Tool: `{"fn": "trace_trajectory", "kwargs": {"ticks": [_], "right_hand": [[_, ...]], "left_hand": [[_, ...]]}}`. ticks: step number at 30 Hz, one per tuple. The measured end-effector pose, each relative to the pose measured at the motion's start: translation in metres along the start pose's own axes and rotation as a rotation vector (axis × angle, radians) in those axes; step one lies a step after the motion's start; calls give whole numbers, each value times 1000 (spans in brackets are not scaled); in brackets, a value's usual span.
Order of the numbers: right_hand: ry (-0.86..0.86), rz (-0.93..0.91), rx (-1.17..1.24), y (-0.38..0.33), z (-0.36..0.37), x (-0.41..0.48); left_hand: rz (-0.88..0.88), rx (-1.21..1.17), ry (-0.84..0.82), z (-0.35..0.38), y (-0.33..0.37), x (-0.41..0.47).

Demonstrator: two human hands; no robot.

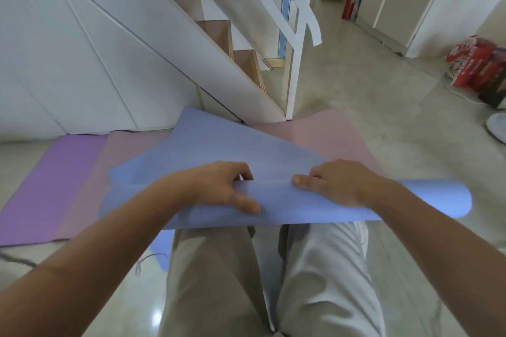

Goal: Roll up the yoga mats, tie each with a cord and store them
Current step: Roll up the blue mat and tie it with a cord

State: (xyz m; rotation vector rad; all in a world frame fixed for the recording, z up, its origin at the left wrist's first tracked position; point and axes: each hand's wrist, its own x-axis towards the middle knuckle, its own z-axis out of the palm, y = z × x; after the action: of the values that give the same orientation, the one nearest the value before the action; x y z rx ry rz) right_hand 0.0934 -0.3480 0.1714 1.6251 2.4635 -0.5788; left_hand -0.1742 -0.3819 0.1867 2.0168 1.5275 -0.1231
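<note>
Blue yoga mat (213,145), partly rolled into a loose tube, is held above the person's legs (219,268): the left hand (216,186) curls its fingers (239,169) over the roll's far side with the thumb on the near side, and the right hand (339,183) grips the same roll just beside it. Beyond the fingers the unrolled part slopes down onto a pink mat (323,134) flat on the floor (383,145), with a purple mat (41,194) further left. A thin cord (152,258) lies on the floor near the left forearm.
</note>
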Motion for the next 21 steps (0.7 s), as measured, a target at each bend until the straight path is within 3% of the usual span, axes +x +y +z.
{"fn": "trace_trajectory", "kwargs": {"ticks": [3,5,7,8,10,13,16,18,21], "right_hand": [[-119,89,136,0,1,7],[-105,105,67,-5,4,7],[147,12,-164,-8,14,6],[346,-62,-253,-10,21,4],[520,-142,-273,-18,35,-3],[448,-128,-288,-23,46,-4],[462,-87,-298,-20,33,7],[403,-95,-262,-13,22,17],[185,-77,-102,-8,2,31]], "left_hand": [[101,496,231,29,2,-22],[103,562,323,42,-1,-23],[80,479,316,35,-4,-17],[59,398,257,27,-6,-12],[0,202,78,6,-10,-2],[-48,7,-67,-8,-9,14],[-43,46,16,-6,-6,18],[-25,231,127,-3,-4,11],[-22,603,265,8,5,5]]}}
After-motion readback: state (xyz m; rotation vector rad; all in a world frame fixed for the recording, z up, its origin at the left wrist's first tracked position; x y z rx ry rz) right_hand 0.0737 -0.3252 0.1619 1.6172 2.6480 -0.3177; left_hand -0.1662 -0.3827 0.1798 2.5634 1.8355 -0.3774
